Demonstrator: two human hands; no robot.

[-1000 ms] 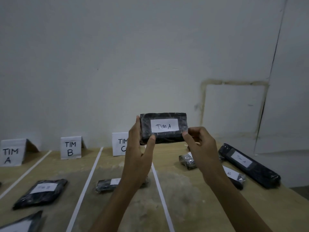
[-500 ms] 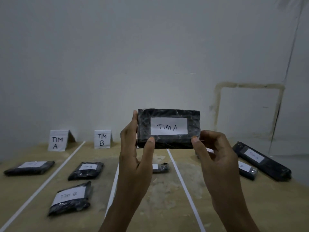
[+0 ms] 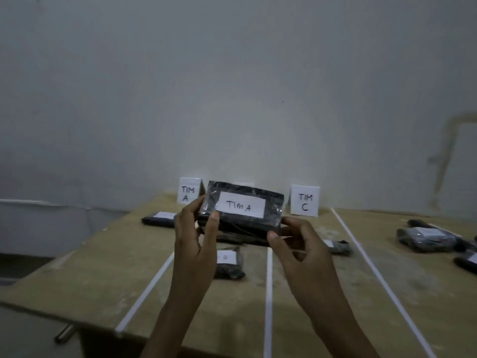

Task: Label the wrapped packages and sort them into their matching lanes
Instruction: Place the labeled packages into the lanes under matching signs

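Note:
I hold a black wrapped package (image 3: pixel 273 202) with a white label reading "TIM A" up over the table. My left hand (image 3: pixel 196 236) grips its left end and my right hand (image 3: pixel 296 244) pinches its lower right corner. Folded card signs "TIM A" (image 3: pixel 189 193) and "TIM C" (image 3: pixel 304 200) stand at the table's back; the package hides the sign between them. White tape lines (image 3: pixel 269 293) divide the wooden table (image 3: pixel 103 254) into lanes. One black package (image 3: pixel 158 219) lies in the left lane, another (image 3: pixel 229 263) in the middle lane, and a small one (image 3: pixel 336 246) in the C lane.
Several more black wrapped packages (image 3: pixel 426 239) lie grouped at the table's right side, past the last tape line. The table's left edge drops off to the floor. A metal leg (image 3: pixel 63 333) shows under the front left corner. A grey wall stands behind.
The view has swung left, so the lanes and signs sit further right in frame. The package has come down and tilted slightly, still held in both hands.

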